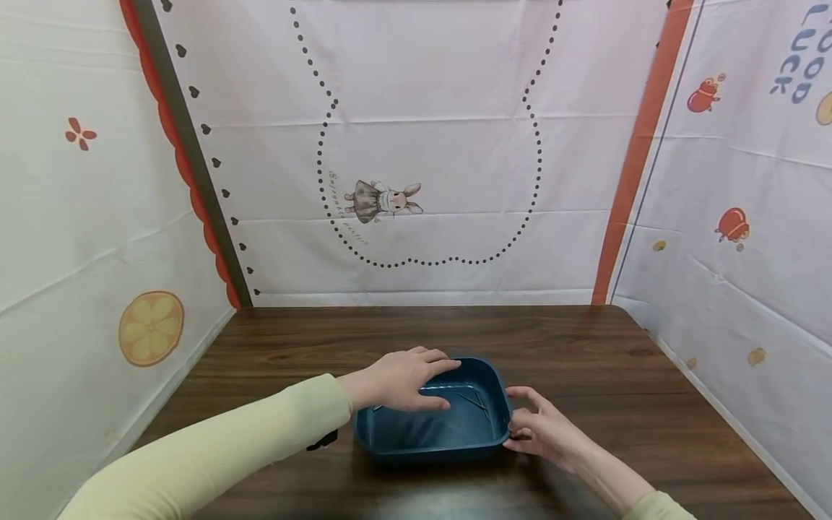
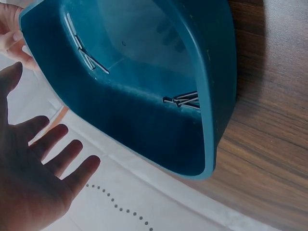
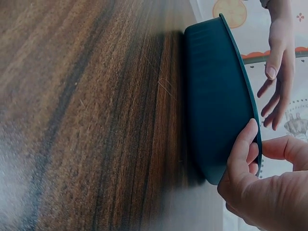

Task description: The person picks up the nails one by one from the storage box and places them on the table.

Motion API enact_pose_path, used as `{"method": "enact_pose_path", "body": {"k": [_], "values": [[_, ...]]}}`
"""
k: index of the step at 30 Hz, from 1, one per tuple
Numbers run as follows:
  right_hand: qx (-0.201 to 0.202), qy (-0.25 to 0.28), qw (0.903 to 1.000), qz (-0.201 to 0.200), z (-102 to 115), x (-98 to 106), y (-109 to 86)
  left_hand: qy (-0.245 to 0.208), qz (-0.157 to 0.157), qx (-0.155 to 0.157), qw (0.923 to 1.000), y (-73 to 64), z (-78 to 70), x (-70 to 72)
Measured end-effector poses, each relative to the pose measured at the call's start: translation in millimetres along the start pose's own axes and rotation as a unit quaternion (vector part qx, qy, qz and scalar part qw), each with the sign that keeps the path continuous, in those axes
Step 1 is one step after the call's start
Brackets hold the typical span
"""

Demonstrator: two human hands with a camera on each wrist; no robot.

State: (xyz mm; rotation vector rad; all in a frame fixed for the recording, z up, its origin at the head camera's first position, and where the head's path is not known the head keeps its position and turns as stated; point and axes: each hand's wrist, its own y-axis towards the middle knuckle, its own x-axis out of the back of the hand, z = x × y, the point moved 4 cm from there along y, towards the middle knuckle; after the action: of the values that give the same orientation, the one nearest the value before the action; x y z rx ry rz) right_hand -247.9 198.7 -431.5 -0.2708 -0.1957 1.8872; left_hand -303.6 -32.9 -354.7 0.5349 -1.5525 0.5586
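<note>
A dark teal plastic basin [image 1: 429, 433] with rounded corners sits on the table. Inside it, several thin metal nails [image 2: 183, 100] lie in a small bunch by one wall, and more nails [image 2: 82, 48] are scattered toward the other end. My left hand [image 1: 406, 379] hovers over the basin with its fingers spread and holds nothing. At the basin's right end, my right hand [image 1: 546, 433] pinches the rim between thumb and fingers, as the right wrist view shows up close. In the head view, the left hand and forearm hide the basin's back left part.
The dark wood-grain table [image 1: 292, 339] extends around the basin on all sides. White printed cloth [image 1: 429, 159] hangs behind it, with more cloth at the left and right. A small black object [image 1: 321, 439] shows just under the left sleeve.
</note>
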Motion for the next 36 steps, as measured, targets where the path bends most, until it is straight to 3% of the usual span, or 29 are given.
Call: {"method": "enact_pose_path", "body": {"k": [11,21,36], "values": [[-0.007,0.002,1.0,0.0,-4.1,1.2,1.5,0.015,0.018,0.005,0.9997,9.4,-1.7,-8.7],[-0.013,-0.006,0.9998,-0.013,-3.9,1.4,2.3,0.016,0.018,-0.015,0.9996,18.6,-5.4,-9.0],[-0.006,-0.003,1.0,-0.007,-2.3,0.2,0.8,0.043,0.044,-0.027,0.9977,38.5,-14.1,-20.9]]}}
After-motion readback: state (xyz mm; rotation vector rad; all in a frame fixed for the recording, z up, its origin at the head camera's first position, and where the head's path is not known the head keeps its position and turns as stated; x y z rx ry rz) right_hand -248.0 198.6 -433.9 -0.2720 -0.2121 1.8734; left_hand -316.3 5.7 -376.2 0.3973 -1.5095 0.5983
